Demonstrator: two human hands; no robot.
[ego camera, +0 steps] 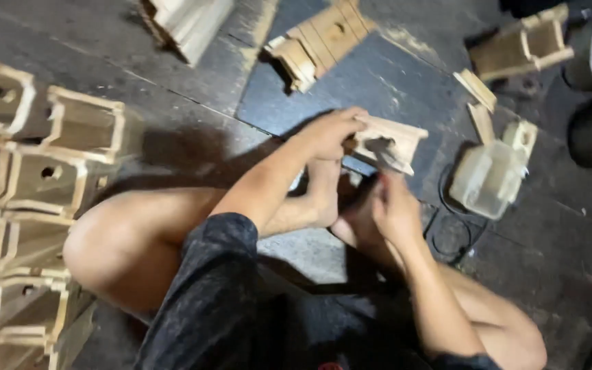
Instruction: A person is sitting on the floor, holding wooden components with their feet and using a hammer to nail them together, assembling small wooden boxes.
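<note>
I sit on a dark floor with my knees bent and my bare feet [334, 199] together. My left hand [330, 130] grips a small pale wooden box piece [399, 137] by its left end and holds it just above my feet. My right hand [393, 205] is below the piece, closed around a dark tool [380, 151] whose tip lies against the front of the wood. The tool is blurred and I cannot tell its kind.
Several similar wooden boxes [42, 171] are stacked along the left. More wooden parts [320, 41] and a frame [525, 44] lie at the top. A translucent plastic container [488, 178] and a black cable [447, 236] sit to the right, near loose wooden slats [477, 89].
</note>
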